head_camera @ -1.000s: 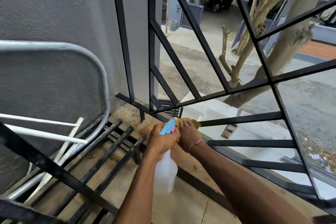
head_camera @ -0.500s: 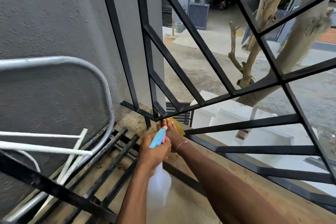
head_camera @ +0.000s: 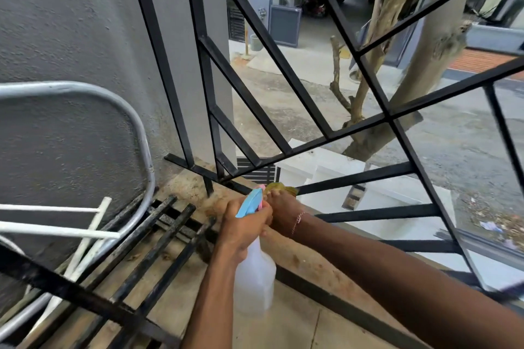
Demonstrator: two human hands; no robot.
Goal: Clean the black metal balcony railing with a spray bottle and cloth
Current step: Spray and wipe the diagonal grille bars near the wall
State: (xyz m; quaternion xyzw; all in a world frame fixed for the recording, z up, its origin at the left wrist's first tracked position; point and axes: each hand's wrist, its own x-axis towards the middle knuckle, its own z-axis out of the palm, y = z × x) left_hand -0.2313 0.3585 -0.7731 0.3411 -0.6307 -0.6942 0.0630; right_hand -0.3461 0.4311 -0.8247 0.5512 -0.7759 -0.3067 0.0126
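The black metal railing (head_camera: 283, 65) crosses the view with diagonal and horizontal bars. My left hand (head_camera: 243, 228) grips the neck of a translucent white spray bottle (head_camera: 255, 283), its blue and pink trigger head pointing at the railing's lower corner. My right hand (head_camera: 283, 214) holds a yellow-green cloth (head_camera: 280, 187) against the low end of a horizontal bar, near where the bars meet the ledge. Most of the cloth is hidden under my fingers.
A grey textured wall (head_camera: 71, 51) stands at the left. A loose black grate (head_camera: 136, 263) and a bent silver and white tube frame (head_camera: 136, 127) lie on the dirty ledge below it. Beyond the railing are a tree trunk (head_camera: 431, 65) and the street.
The view has shifted and come closer to the railing's lower corner. Both hands stay together at that corner, with the cloth still on the bar and the bottle still gripped.
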